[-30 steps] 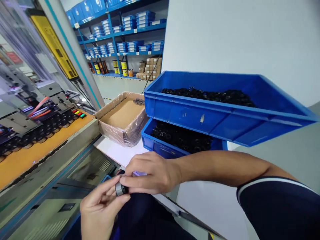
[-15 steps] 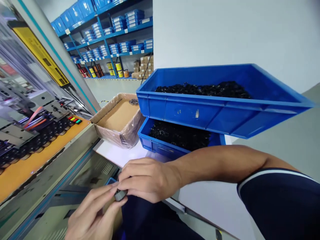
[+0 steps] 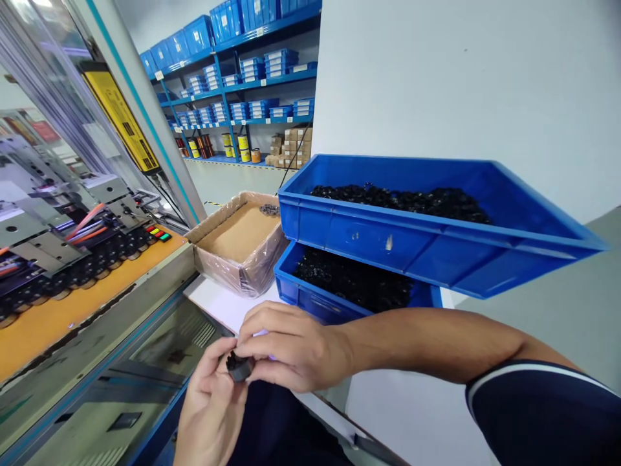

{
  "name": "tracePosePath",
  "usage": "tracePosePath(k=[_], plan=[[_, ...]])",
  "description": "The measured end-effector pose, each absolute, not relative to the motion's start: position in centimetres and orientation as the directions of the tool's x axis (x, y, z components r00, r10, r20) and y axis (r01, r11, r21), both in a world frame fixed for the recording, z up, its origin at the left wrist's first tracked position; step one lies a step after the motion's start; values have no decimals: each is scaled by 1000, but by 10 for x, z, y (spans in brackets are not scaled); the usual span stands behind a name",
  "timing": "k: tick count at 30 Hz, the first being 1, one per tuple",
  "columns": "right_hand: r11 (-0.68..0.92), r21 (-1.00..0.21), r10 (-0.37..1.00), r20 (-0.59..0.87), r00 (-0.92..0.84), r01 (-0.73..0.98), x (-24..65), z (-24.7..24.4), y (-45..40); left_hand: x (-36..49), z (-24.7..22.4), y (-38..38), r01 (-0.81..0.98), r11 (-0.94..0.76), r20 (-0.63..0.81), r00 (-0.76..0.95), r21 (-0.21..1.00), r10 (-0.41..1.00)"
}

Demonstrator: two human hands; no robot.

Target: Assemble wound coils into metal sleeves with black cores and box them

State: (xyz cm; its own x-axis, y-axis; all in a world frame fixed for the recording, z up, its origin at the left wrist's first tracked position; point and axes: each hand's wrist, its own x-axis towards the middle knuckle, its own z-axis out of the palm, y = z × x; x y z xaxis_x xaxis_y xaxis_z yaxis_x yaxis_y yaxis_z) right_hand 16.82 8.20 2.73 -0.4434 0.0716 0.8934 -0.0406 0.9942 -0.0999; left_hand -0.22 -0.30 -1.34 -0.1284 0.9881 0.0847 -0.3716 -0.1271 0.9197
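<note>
A small dark toothed ring [image 3: 239,367], grey on its outer side, is held low in the middle of the view. My left hand [image 3: 213,398] pinches it from the lower left between thumb and fingers. From the right, my right hand [image 3: 295,343] reaches across with its fingers closed on the ring's upper and right edge. Fingertips cover part of the ring, so its far side is hidden. Just beyond my right hand stands the lower blue bin [image 3: 310,303], full of black parts.
An upper blue bin [image 3: 359,236] of black parts sits on the lower one. Left of them is a plastic-wrapped cardboard box [image 3: 218,262] with a few parts at its far corner. A machine with an orange bed [image 3: 97,294] runs along the left; shelves [image 3: 242,90] stand behind.
My left hand has turned more upright around the ring, and the ring has tilted so its toothed inside shows. The view has shifted, moving the bins and machine slightly down and right.
</note>
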Motion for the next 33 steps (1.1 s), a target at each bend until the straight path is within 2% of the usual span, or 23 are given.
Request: tracePosePath(k=[3, 6, 9, 12, 14, 15, 17, 18, 19, 20, 21, 22, 23, 24, 26, 29, 30, 31, 33], plan=[[994, -101, 69, 894, -443, -49, 169, 26, 83, -5, -6, -2, -108, -326, 305, -171, 939, 937], [993, -107, 72, 891, -447, -53, 169, 25, 83, -11, 1, -3, 239, -524, 561, -123, 817, 818], [993, -110, 74, 888, -454, -52, 168, 23, 80, -17, 2, -4, 430, -576, 658, -55, 695, 751], [988, -140, 95, 868, -487, -59, 167, 18, 76, -18, 0, -6, 489, -580, 690, -62, 651, 721], [967, -245, 179, 839, -514, -63, 166, 16, 76, -19, -1, -5, 505, -578, 694, -60, 641, 717], [935, -351, 271, 806, -526, -56, 166, 16, 78, -21, -1, -5, 515, -573, 694, -60, 638, 718], [776, -630, 480, 631, -609, -42, 168, 21, 85, -29, 0, -2, 551, -543, 691, -87, 633, 718], [663, -748, 504, 480, -718, -35, 170, 25, 89, -35, 1, 0, 576, -526, 696, -108, 626, 710], [564, -826, 425, 303, -853, -13, 172, 29, 94, -43, 2, 1, 609, -502, 701, -129, 614, 702], [521, -853, 266, 126, -956, 33, 174, 34, 97, -53, 4, 4, 650, -472, 708, -147, 595, 691], [569, -819, 110, -14, -994, 74, 176, 38, 99, -64, 7, 6, 702, -426, 711, -163, 570, 684], [670, -736, 19, -116, -993, 99, 178, 39, 99, -77, 11, 9, 756, -369, 711, -176, 541, 681], [776, -616, 39, -166, -985, 135, 179, 39, 97, -91, 15, 12, 805, -301, 708, -197, 512, 679], [861, -477, 119, -148, -982, 176, 180, 38, 95, -107, 21, 16, 843, -228, 704, -224, 486, 673], [949, -203, 251, 36, -967, 239, 181, 31, 90, -141, 34, 24, 882, -101, 700, -290, 460, 653], [960, 112, 210, 315, -926, 256, 188, 23, 99, -195, 56, 38, 889, 31, 686, -373, 456, 625], [940, 157, 227, 369, -901, 302, 192, 22, 106, -211, 62, 42, 887, 60, 670, -388, 457, 633], [913, 136, 310, 381, -871, 385, 198, 22, 116, -226, 68, 47, 883, 80, 655, -401, 462, 641], [819, 15, 545, 289, -787, 573, 210, 22, 137, -251, 76, 55, 869, 97, 624, -422, 485, 658]])
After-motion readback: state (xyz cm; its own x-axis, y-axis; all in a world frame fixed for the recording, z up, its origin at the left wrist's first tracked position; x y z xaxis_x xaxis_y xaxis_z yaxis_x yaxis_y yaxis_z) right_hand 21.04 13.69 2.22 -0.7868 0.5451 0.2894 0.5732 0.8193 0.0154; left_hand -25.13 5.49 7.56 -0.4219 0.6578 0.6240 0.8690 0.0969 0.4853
